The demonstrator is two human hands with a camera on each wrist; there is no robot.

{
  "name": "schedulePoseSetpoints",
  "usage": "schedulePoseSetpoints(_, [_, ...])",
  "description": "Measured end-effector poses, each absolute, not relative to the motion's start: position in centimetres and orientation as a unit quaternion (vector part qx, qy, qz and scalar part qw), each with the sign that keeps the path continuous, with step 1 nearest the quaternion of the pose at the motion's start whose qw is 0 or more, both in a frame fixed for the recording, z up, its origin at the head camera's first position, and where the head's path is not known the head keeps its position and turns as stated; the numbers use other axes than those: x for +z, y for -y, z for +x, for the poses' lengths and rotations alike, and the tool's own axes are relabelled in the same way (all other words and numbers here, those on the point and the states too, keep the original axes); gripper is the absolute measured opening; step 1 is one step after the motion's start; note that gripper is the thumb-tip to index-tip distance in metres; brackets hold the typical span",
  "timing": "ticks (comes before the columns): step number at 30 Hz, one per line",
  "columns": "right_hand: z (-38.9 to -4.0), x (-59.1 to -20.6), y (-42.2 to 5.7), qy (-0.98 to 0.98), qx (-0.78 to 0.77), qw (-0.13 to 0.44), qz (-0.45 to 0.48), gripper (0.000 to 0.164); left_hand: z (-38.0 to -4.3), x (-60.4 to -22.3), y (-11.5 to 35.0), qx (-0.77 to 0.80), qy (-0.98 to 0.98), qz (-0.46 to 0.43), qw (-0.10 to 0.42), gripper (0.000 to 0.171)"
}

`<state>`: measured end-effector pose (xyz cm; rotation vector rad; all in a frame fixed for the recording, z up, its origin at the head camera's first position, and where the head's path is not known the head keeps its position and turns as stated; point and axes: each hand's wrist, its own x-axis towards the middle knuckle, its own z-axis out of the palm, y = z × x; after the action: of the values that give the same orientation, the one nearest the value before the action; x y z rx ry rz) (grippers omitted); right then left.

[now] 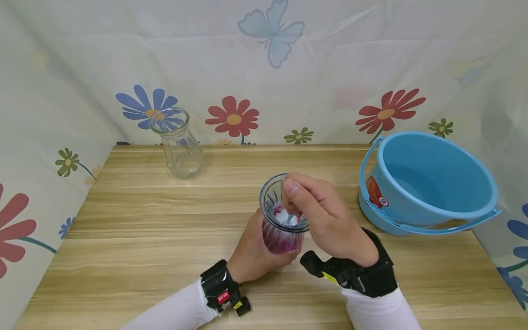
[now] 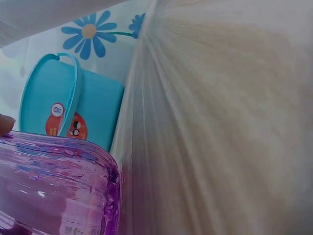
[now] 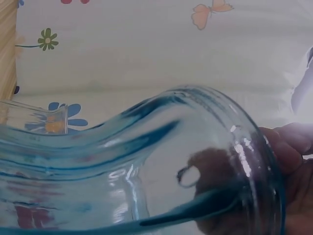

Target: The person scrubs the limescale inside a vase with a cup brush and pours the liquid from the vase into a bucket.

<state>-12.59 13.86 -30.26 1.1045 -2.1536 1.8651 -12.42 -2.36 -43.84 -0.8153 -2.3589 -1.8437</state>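
Observation:
My left hand (image 1: 260, 252) grips the lower body of a ribbed glass vase (image 1: 277, 238), blue at the rim and purple below. The vase's purple bottom (image 2: 54, 186) fills the lower left of the left wrist view, with one fingertip (image 2: 6, 124) against the glass. My right hand (image 1: 330, 215) is over the mouth, its fingers curled and the fingertips inside. They appear to pinch a slim pale-blue stick (image 1: 291, 220), with something white below it inside the vase; its kind is mostly hidden. The blue rim (image 3: 220, 105) looms close in the right wrist view.
A clear glass vase (image 1: 185, 156) stands at the back left of the wooden table (image 1: 144, 243). On the right is a blue bucket (image 1: 379, 169) with its handle lowered toward the front. A flower-patterned white sheet (image 1: 321, 91) hangs behind and along the sides.

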Motion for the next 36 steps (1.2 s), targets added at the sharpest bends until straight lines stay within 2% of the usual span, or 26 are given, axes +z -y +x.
schedulePoseSetpoints(10, [-13.0, -30.3, -14.2, 0.625, 0.675, 0.042, 0.389, 0.035, -12.7, -44.9, 2.4, -0.583, 0.77, -0.259, 0.018, 0.096])
schedulePoseSetpoints(16, [-13.6, -30.7, -14.6, 0.54, 0.725, 0.068, 0.421, 0.036, -13.5, -47.4, 2.3, -0.572, 0.779, -0.255, 0.019, 0.101])
schedulePoseSetpoints(25, [-13.8, -30.7, -15.2, 0.44, 0.781, 0.11, 0.429, 0.036, -13.5, -47.7, 2.5, -0.576, 0.78, -0.244, 0.004, 0.1])
schedulePoseSetpoints(36, [-13.8, -31.0, -14.6, 0.48, 0.763, 0.103, 0.42, 0.035, -13.6, -47.7, 2.4, -0.577, 0.777, -0.25, 0.013, 0.099])
